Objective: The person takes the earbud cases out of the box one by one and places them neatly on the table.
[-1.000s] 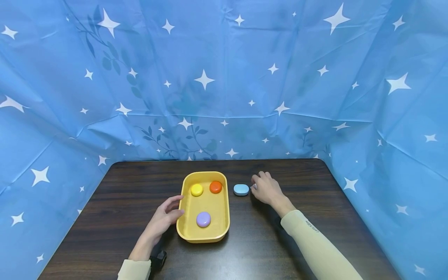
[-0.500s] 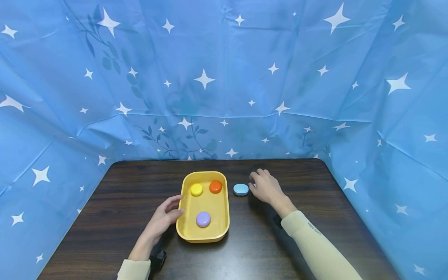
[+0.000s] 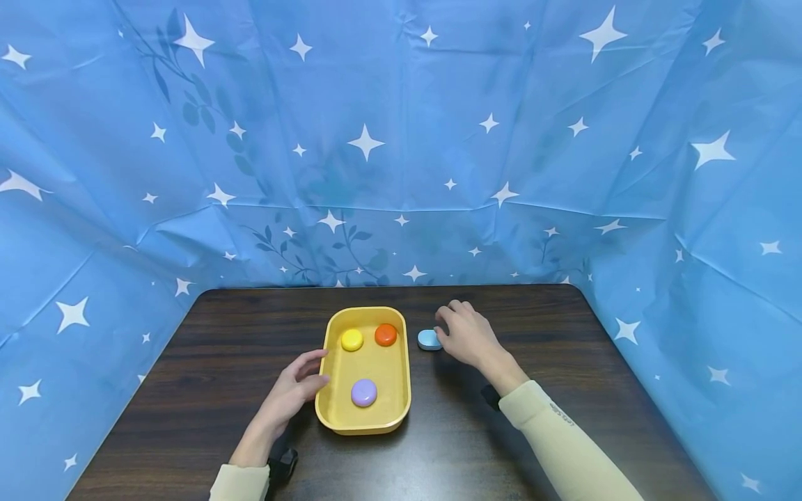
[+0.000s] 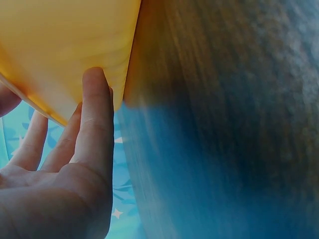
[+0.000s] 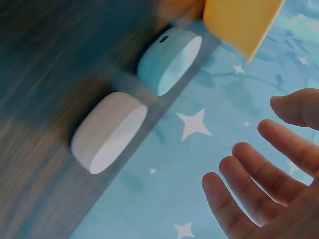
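A yellow tray [image 3: 393, 390] stands on the table, with a yellow rounded piece [image 3: 352, 339], an orange one [image 3: 386, 335] and a purple one [image 3: 364, 393] inside. My left hand [image 3: 293, 387] is at the tray's left side; in the left wrist view its nearly straight fingers [image 4: 94, 119] lie against the outer wall. Right of the tray sits a light blue oval case [image 3: 429, 339] with a small dark slot. My right hand [image 3: 468, 337] hovers over it, fingers loosely bent, holding nothing. A pale pinkish-white case [image 5: 107, 132] shows beside the blue one in the right wrist view; the hand hides it from the head view.
The dark wooden table [image 3: 250, 320] has rounded far corners. Behind and around it hangs a blue cloth [image 3: 401, 139] with white stars. A black strap [image 3: 285, 465] is on the left wrist, and another dark wrist piece [image 3: 491, 396] is on the right.
My right hand has moved left, away from the pale case and partly over the blue case. My left hand, the tray and its pieces stay where they were.
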`<state>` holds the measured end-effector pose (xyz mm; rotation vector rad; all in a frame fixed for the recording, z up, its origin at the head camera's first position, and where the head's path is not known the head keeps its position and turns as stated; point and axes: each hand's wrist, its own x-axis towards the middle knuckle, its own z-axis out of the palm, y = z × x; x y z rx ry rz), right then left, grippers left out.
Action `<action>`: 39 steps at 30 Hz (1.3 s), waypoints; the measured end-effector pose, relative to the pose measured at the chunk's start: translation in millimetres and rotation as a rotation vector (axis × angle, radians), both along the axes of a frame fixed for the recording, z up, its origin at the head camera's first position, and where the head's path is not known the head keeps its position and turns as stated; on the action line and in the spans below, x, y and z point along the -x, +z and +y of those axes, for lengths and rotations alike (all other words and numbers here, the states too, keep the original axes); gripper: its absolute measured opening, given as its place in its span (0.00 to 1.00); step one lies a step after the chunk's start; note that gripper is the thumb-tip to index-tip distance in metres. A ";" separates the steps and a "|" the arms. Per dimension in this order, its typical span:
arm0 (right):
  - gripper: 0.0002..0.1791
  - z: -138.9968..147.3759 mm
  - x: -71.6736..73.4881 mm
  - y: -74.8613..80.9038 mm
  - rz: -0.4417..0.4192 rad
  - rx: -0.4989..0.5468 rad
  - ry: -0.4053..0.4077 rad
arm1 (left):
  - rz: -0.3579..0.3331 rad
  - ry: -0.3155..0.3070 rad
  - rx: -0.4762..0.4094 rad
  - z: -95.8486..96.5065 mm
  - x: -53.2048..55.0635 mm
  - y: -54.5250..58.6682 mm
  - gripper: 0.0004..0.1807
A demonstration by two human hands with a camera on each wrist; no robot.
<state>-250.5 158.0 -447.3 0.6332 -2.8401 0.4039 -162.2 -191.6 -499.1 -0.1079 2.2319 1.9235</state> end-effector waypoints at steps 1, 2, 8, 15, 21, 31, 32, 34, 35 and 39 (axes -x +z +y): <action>0.11 -1.2 -0.6 1.0 0.001 0.003 0.005 | -0.001 -0.001 -0.002 -0.1 0.0 0.0 0.29; 0.11 -2.3 -1.1 1.9 0.003 0.004 0.009 | -0.002 -0.001 -0.003 -0.1 0.0 -0.1 0.29; 0.11 -7.8 -6.5 6.9 0.020 0.015 0.026 | -0.003 -0.002 -0.006 0.0 0.1 0.1 0.29; 0.11 -12.9 -12.9 11.1 0.041 0.037 0.076 | -0.003 0.010 0.007 0.1 -1.4 0.0 0.29; 0.11 -19.0 -17.6 12.3 0.048 0.058 0.104 | -0.003 0.003 0.008 -0.2 -1.3 -0.1 0.30; 0.12 -29.5 -26.3 13.7 0.077 0.077 0.164 | -0.010 0.003 0.015 -0.5 -0.6 0.6 0.29; 0.12 -30.6 -27.0 14.1 0.078 0.077 0.166 | -0.011 0.002 0.012 -0.3 -0.3 0.6 0.29; 0.11 -32.3 -28.8 15.3 0.078 0.072 0.173 | -0.009 0.001 0.008 -0.1 0.1 0.7 0.29; 0.11 -33.2 -29.6 15.8 0.079 0.068 0.174 | -0.008 0.000 0.008 0.0 0.3 0.6 0.29; 0.10 -37.4 -32.2 17.2 0.087 0.070 0.190 | -0.008 0.005 0.007 0.0 0.5 0.4 0.29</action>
